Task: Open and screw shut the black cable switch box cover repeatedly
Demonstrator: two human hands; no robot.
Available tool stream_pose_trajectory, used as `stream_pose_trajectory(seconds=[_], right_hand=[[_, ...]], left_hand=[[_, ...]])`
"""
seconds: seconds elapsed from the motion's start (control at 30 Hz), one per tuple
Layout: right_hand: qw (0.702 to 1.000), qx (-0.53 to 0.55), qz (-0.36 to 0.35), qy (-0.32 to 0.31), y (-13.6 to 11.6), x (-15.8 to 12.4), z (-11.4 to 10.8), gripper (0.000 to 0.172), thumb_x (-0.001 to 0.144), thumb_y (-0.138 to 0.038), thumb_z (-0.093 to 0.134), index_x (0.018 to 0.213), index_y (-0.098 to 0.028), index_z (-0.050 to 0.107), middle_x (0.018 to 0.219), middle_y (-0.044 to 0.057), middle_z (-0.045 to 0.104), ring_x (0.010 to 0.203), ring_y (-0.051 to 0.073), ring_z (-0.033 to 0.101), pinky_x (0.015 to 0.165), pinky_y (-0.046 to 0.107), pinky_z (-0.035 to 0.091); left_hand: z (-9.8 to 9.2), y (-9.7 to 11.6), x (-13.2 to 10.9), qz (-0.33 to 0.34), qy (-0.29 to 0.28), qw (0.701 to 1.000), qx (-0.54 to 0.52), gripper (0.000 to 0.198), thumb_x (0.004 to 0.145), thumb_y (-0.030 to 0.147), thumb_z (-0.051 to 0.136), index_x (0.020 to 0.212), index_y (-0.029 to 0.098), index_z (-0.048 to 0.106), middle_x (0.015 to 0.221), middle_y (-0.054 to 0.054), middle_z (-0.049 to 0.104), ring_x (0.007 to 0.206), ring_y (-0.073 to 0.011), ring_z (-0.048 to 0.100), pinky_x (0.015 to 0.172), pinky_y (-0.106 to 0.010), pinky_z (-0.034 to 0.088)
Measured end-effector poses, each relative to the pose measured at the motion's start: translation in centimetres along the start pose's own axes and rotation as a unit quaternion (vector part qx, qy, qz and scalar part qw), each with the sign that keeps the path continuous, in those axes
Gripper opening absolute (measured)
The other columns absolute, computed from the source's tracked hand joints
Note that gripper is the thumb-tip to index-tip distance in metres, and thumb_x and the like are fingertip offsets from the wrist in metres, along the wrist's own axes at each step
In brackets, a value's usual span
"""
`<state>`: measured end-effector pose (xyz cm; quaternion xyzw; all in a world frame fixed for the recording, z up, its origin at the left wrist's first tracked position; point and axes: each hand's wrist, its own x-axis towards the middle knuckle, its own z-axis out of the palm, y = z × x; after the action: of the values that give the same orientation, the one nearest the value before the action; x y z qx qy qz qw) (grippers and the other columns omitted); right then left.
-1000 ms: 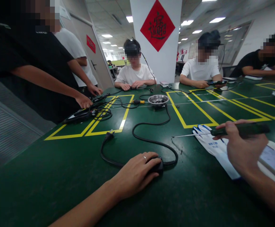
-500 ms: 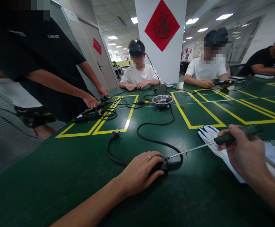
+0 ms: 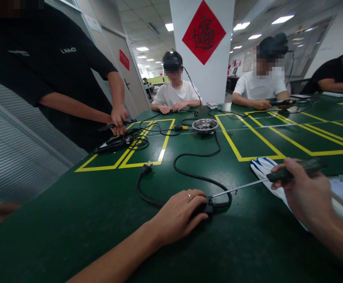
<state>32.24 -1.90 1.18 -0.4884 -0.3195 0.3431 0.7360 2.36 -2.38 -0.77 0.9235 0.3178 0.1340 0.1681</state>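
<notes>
My left hand (image 3: 183, 212) is wrapped over a small black box (image 3: 209, 206), probably a power adapter, and presses it to the green table; much of the box is hidden under my fingers. From it run black cords, one ending in a two-pin plug (image 3: 146, 168) that lies beyond my left hand. My right hand (image 3: 307, 192) grips a screwdriver (image 3: 295, 171) by its dark green handle. The long metal shaft slants down to the left, its tip touching or very close to the end of the box. Beneath the right hand lies a white glove (image 3: 268, 173) with blue edging.
A metal bowl (image 3: 205, 125) stands mid-table beside a yellow-and-black screwdriver (image 3: 180, 127). Tangled black cables (image 3: 137, 140) lie on the left near a standing co-worker (image 3: 71, 70). Yellow tape (image 3: 261, 158) marks rectangles. Other people sit across the table.
Both my hands and the screwdriver hold nearly the same position; the view has shifted slightly. The standing co-worker's hands have come together and now lift a dark item above the cables.
</notes>
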Motion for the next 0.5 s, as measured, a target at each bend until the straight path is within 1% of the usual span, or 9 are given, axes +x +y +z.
stream_pose_trajectory(seconds=[0.3, 0.5], right_hand=[[1.000, -0.012, 0.010, 0.016, 0.05, -0.26, 0.11, 0.020, 0.070, -0.030, 0.074, 0.072, -0.013, 0.063, 0.067, 0.005, 0.067, 0.051, 0.014, 0.059, 0.039, 0.022, 0.049], [0.999, -0.014, 0.020, 0.026, 0.05, -0.02, 0.02, 0.022, 0.067, -0.030, 0.076, 0.073, -0.013, 0.063, 0.070, 0.005, 0.067, 0.055, 0.016, 0.061, 0.038, 0.023, 0.050]], left_hand=[[0.04, 0.01, -0.04, -0.005, 0.007, 1.000, -0.006, 0.029, 0.093, 0.029, 0.054, 0.120, 0.021, 0.046, 0.126, -0.006, 0.055, 0.109, -0.0229, 0.053, 0.095, -0.041, 0.043], [-0.04, 0.09, -0.06, -0.001, 0.005, 1.000, -0.003, 0.031, 0.094, 0.030, 0.053, 0.122, 0.021, 0.045, 0.126, -0.008, 0.055, 0.109, -0.0238, 0.054, 0.095, -0.040, 0.043]])
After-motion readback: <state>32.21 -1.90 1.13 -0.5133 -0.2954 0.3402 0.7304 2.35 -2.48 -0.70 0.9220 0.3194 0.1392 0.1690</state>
